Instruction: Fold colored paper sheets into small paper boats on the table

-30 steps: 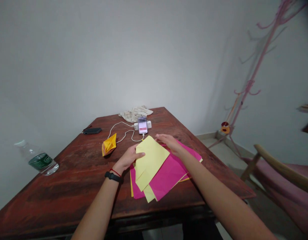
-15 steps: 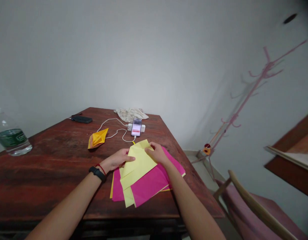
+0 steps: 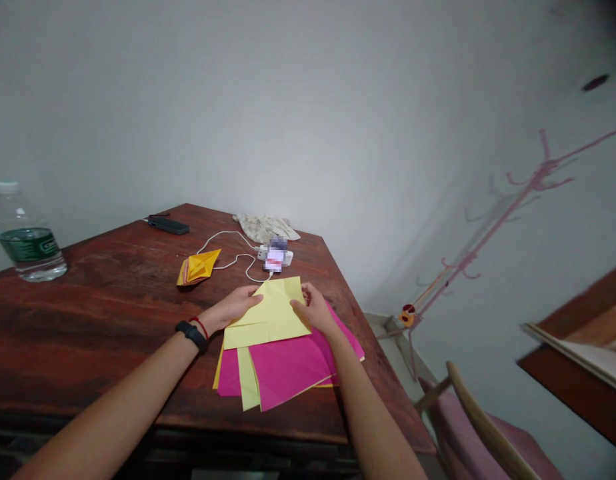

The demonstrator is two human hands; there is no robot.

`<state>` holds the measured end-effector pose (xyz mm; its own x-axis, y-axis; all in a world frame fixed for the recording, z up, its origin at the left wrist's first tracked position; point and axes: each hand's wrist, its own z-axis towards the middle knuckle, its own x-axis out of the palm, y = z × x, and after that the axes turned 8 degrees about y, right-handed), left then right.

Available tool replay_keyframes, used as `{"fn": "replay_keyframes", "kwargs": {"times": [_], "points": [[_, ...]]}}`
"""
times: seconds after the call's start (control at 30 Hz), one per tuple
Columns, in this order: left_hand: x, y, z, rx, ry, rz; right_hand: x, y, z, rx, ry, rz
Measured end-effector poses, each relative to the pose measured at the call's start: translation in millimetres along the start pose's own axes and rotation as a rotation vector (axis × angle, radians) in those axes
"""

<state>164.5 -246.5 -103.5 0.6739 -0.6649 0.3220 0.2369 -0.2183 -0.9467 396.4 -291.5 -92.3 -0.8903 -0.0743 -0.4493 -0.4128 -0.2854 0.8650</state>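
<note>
A folded sheet of pale yellow paper (image 3: 271, 317) is held up between my two hands, over a loose stack of magenta and yellow paper sheets (image 3: 293, 370). My left hand (image 3: 238, 305) pinches its left side, thumb on top and fingers behind. On the right edge my right hand (image 3: 313, 308) grips it the same way, thumb in front. Crease lines run across the yellow paper. Beyond my left hand lies an orange-yellow folded paper piece (image 3: 198, 268) with a pointed tip.
A phone (image 3: 275, 257) on a white cable lies beyond the paper, beside a white charger and a crumpled cloth (image 3: 265, 228). Further left are a black power bank (image 3: 168, 225) and a water bottle (image 3: 33, 247). A chair (image 3: 478, 427) and pink coat rack (image 3: 488, 233) stand right of the table.
The yellow paper has turned between my hands, so its lower edge now runs nearly level. Both hands keep hold of it. The whole view has tilted slightly.
</note>
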Motion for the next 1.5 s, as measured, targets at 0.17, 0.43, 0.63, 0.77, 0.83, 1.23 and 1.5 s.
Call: {"fn": "replay_keyframes", "kwargs": {"times": [0.17, 0.43, 0.63, 0.77, 0.83, 1.23, 1.5], "points": [[3.7, -2.1, -2.4, -0.025, 0.049, 0.02, 0.0, 5.7, -7.6, 0.147, 0.068, 0.196], [1.8, 0.9, -1.3, -0.047, 0.059, 0.042, 3.6, 14.1, -10.8, 0.199, 0.202, 0.654], [5.6, -4.0, -5.6, -0.084, 0.093, 0.024, 4.8, 11.9, -13.6, 0.227, 0.305, 0.722], [6.9, -6.2, -6.4, -0.1, 0.092, 0.036, 4.9, 12.9, -17.5, 0.257, 0.345, 0.682], [6.6, -6.6, -5.7, -0.088, 0.08, 0.041, 6.0, 13.1, -17.9, 0.268, 0.315, 0.674], [6.3, -10.5, -7.1, -0.131, 0.03, 0.127, 17.4, 8.9, -8.5, 0.172, 0.166, 0.728], [0.7, -1.8, -1.1, -0.11, 0.005, 0.109, 11.2, 14.3, -7.6, 0.023, 0.266, 0.191]]}}
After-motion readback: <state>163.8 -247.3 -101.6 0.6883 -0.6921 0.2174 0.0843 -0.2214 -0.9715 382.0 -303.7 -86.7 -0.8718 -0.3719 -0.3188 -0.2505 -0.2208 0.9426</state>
